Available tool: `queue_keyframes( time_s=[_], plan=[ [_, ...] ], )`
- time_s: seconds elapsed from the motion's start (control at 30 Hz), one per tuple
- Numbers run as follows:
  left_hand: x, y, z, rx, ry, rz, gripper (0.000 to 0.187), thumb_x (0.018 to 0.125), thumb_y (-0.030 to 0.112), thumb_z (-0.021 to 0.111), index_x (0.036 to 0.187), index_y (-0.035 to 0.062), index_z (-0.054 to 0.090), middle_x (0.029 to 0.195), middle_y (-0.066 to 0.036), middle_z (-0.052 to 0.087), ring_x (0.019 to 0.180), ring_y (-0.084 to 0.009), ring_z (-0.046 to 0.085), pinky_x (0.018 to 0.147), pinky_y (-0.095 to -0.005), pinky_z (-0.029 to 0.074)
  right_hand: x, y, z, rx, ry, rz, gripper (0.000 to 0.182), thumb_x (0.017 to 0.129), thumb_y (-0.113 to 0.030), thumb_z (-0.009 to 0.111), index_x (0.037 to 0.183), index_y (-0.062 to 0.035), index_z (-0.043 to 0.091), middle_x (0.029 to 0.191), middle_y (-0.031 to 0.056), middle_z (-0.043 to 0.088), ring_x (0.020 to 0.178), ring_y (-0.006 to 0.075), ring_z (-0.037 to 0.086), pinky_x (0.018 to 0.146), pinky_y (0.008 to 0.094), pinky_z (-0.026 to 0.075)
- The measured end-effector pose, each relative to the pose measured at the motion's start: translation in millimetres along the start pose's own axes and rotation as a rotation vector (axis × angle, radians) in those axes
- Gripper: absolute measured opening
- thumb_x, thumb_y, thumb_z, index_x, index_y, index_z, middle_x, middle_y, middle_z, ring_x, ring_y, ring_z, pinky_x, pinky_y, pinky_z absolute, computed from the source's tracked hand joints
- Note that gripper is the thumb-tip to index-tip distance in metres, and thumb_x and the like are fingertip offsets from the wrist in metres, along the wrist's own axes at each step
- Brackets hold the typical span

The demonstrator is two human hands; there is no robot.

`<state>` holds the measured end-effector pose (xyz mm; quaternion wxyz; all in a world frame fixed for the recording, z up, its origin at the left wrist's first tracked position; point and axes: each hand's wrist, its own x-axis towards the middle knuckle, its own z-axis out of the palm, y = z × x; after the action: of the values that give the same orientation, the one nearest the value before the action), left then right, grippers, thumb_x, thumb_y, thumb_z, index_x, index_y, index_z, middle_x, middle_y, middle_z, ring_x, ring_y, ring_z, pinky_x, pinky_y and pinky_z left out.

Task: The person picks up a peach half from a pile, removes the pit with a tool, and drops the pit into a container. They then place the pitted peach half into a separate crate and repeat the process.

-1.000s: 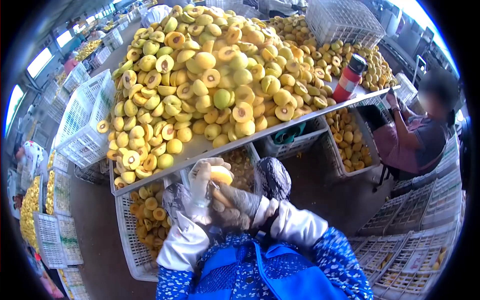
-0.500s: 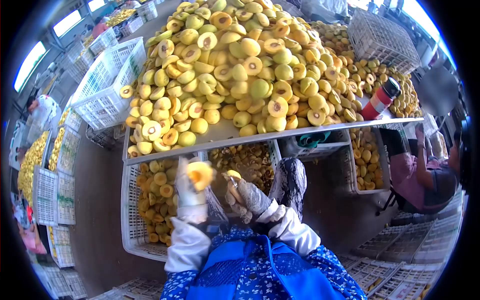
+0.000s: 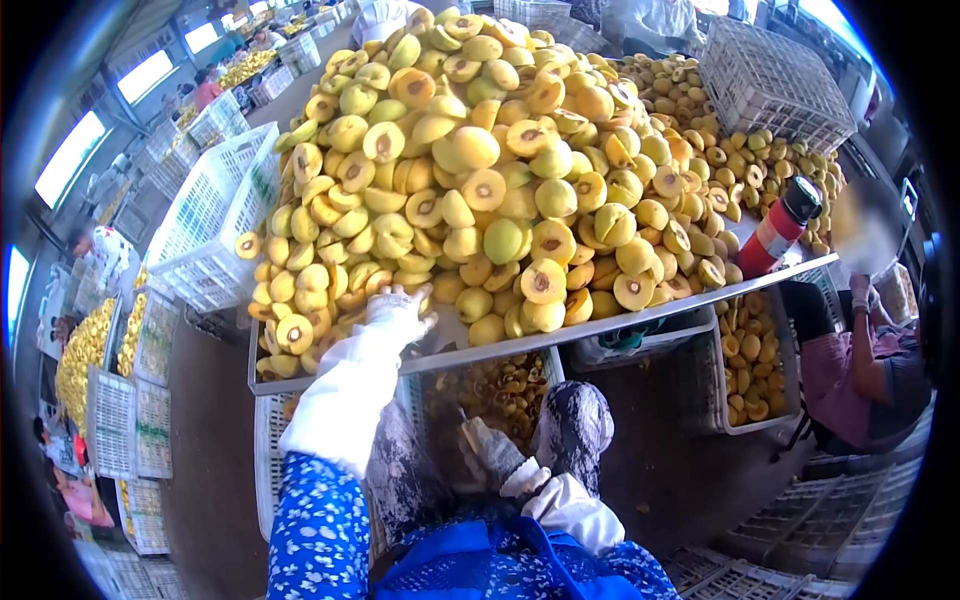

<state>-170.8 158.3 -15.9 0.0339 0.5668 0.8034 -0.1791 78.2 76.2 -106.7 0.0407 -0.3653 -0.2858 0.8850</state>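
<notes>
Halved yellow-green fruits (image 3: 480,190) lie heaped on a metal-edged table (image 3: 560,338). My left hand (image 3: 398,318), in a pale glove, reaches onto the front of the heap and touches fruit there; its fingers are partly spread, with no fruit visible in them. My right hand (image 3: 490,447), in a grey glove, is low over my lap, its fingers wrapped round a small metal tool (image 3: 464,415) that is partly blurred. Below the table edge, in front of my knees, a crate holds cut fruit pieces (image 3: 500,390).
A white crate (image 3: 215,225) stands left of the heap, another (image 3: 775,80) lies at the back right. A red bottle (image 3: 775,232) stands on the table. A crate of halves (image 3: 752,360) sits below right, near a seated person (image 3: 850,370).
My left hand has moved from above the left lower crate, where it held a fruit half, up onto the heap. The fruit near my right hand is gone from view. The camera view has shifted.
</notes>
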Motion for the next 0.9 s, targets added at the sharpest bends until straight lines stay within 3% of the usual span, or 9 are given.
queue_keyframes(
  time_s=[0.13, 0.27, 0.37, 0.53, 0.63, 0.67, 0.7, 0.8, 0.9],
  plan=[
    [22, 1, 5, -0.009, -0.08, -0.051, 0.066, 0.079, 0.053, 0.055, 0.135, 0.0236, 0.037, 0.118, -0.014, 0.052, 0.109, -0.0275, 0.052, 0.091, -0.0389, 0.041, 13, 8, -18, -0.041, 0.001, -0.075, 0.049, 0.086, -0.061, 0.045, 0.076, -0.0135, 0.053, 0.05, -0.0002, 0.045, 0.035, 0.0127, 0.038, 0.033, 0.0261, 0.029],
    [11, 5, 3, 0.071, -0.093, 0.089, 0.079, 0.073, 0.056, 0.058, 0.134, 0.0116, 0.037, 0.12, -0.016, 0.051, 0.113, -0.028, 0.049, 0.093, -0.0373, 0.039, -2, -2, -3, -0.106, -0.069, -0.051, 0.051, 0.083, -0.064, 0.047, 0.076, -0.0135, 0.053, 0.051, -0.0017, 0.045, 0.035, 0.0115, 0.039, 0.03, 0.0264, 0.028],
    [-6, 12, -3, -0.111, -0.082, 0.155, 0.068, 0.069, 0.05, 0.063, 0.124, 0.0147, 0.046, 0.12, -0.017, 0.053, 0.109, -0.0296, 0.053, 0.093, -0.0359, 0.041, -14, -2, 0, -0.156, -0.021, -0.03, 0.052, 0.082, -0.064, 0.048, 0.077, -0.0132, 0.053, 0.05, -0.0018, 0.045, 0.036, 0.0113, 0.039, 0.031, 0.0264, 0.028],
    [-30, 6, 29, -1.649, 0.129, 0.224, 0.044, 0.078, 0.01, 0.067, 0.119, 0.0097, 0.052, 0.1, -0.005, 0.061, 0.091, -0.0166, 0.059, 0.079, -0.0283, 0.05, -39, -1, -10, -0.103, 0.021, -0.149, 0.043, 0.087, -0.057, 0.047, 0.076, -0.0155, 0.052, 0.05, -0.0037, 0.042, 0.035, 0.0096, 0.036, 0.032, 0.0242, 0.026],
    [-56, 4, 17, -2.263, -0.069, 0.162, 0.032, 0.087, 0.025, 0.057, 0.113, 0.0064, 0.053, 0.09, -0.009, 0.062, 0.064, -0.0183, 0.061, 0.048, -0.0261, 0.047, -38, -2, -8, -0.06, -0.016, -0.326, 0.032, 0.09, -0.047, 0.049, 0.077, -0.0179, 0.051, 0.052, -0.007, 0.04, 0.039, 0.0061, 0.035, 0.035, 0.023, 0.025],
    [-83, 18, -3, -2.319, 0.064, 0.148, 0.04, 0.092, 0.04, 0.044, 0.111, 0.0054, 0.053, 0.087, -0.01, 0.063, 0.059, -0.0191, 0.06, 0.042, -0.0218, 0.04, -30, 1, -12, -0.129, -0.008, -0.367, 0.025, 0.092, -0.041, 0.051, 0.084, -0.0174, 0.055, 0.055, -0.0076, 0.043, 0.043, 0.0047, 0.037, 0.038, 0.0206, 0.028],
    [-86, 24, 5, -2.4, 0.088, 0.133, 0.054, 0.092, 0.053, 0.033, 0.106, 0.0047, 0.054, 0.083, -0.009, 0.064, 0.057, -0.0167, 0.059, 0.04, -0.0217, 0.037, -18, 4, -10, -0.062, -0.015, -0.445, 0.022, 0.092, -0.036, 0.052, 0.093, -0.015, 0.059, 0.06, -0.0077, 0.046, 0.05, 0.0045, 0.043, 0.043, 0.0208, 0.033],
    [-109, 41, 9, -2.307, 0.141, -0.003, 0.061, 0.091, 0.059, 0.029, 0.096, 0.0043, 0.056, 0.075, -0.009, 0.063, 0.055, -0.0141, 0.057, 0.043, -0.0235, 0.038, -38, -14, 13, -0.415, 0.057, -0.916, 0.02, 0.092, -0.026, 0.053, 0.099, -0.0085, 0.059, 0.071, -0.0007, 0.056, 0.061, 0.0105, 0.053, 0.051, 0.0252, 0.041],
    [-121, 54, 24, -2.232, 0.279, 0.165, 0.051, 0.091, 0.051, 0.039, 0.097, 0.0032, 0.055, 0.076, -0.01, 0.063, 0.057, -0.016, 0.059, 0.044, -0.0222, 0.042, -56, -33, 26, -0.805, 0.179, -1.052, 0.017, 0.092, -0.019, 0.052, 0.098, -0.0048, 0.059, 0.079, 0.0092, 0.061, 0.066, 0.0219, 0.058, 0.055, 0.0322, 0.044]
  ],
)
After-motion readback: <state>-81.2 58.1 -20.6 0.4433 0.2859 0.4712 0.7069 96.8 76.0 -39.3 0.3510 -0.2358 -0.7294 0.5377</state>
